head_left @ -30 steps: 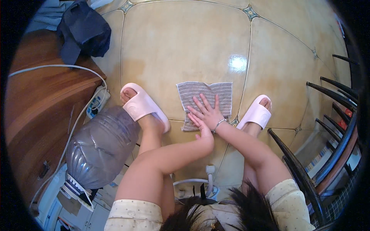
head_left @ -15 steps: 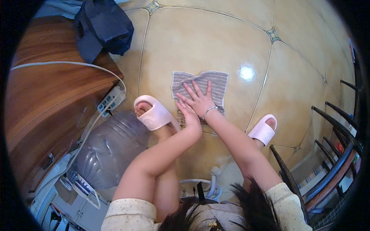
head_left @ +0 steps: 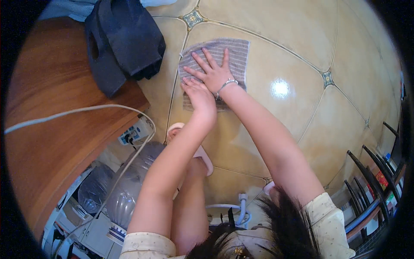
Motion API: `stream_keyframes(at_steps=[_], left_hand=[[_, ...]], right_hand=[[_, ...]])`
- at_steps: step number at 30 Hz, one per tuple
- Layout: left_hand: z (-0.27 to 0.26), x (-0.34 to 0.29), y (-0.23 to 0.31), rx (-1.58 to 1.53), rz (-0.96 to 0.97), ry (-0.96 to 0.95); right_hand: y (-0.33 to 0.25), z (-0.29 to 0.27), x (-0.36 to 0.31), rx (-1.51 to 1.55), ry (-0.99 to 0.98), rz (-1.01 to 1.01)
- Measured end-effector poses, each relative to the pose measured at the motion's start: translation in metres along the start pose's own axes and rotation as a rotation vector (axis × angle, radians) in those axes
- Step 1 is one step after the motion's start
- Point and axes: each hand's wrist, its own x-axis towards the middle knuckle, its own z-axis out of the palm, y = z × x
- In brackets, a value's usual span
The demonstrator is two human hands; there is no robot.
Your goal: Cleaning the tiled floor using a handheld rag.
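Note:
A brown and white striped cloth lies spread on the tiled floor, its far edge slightly wrinkled. My right hand, with a silver bracelet at the wrist, presses flat on the cloth with its fingers spread. Just nearer and to the left, my left hand also rests flat on the cloth, fingers stretched out and pointing to its left edge. The two hands touch or nearly touch near the right wrist. Neither hand grips the cloth.
A wooden cabinet stands at the left with a dark bag at its corner. A white cable runs to a power strip. Below is a large clear plastic bottle. At the right stands a dark rack. My feet wear pink slippers.
Both hands have pushed forward and slightly left, and the cloth has slid along under them. The view has shifted too, so the bag and cabinet appear larger and lower.

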Motion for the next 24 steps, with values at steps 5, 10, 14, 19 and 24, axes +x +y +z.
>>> stream_keyframes(at_steps=[5,10,14,19,24], left_hand=[[-0.035,0.066,-0.032,-0.01,0.034,-0.006],[-0.055,0.125,-0.036,-0.025,0.031,0.088],[-0.087,0.142,-0.02,-0.025,0.054,0.161],[-0.127,0.131,0.017,-0.124,0.133,0.167],[-0.139,0.078,0.06,-0.002,0.249,0.196]], right_hand=[[0.033,-0.012,0.066,-0.046,-0.021,0.034],[0.072,-0.026,0.103,-0.105,-0.021,0.131],[0.111,-0.032,0.1,-0.119,0.015,0.24],[0.148,-0.039,0.053,-0.121,0.07,0.389],[0.15,-0.029,-0.021,-0.095,0.046,0.571]])
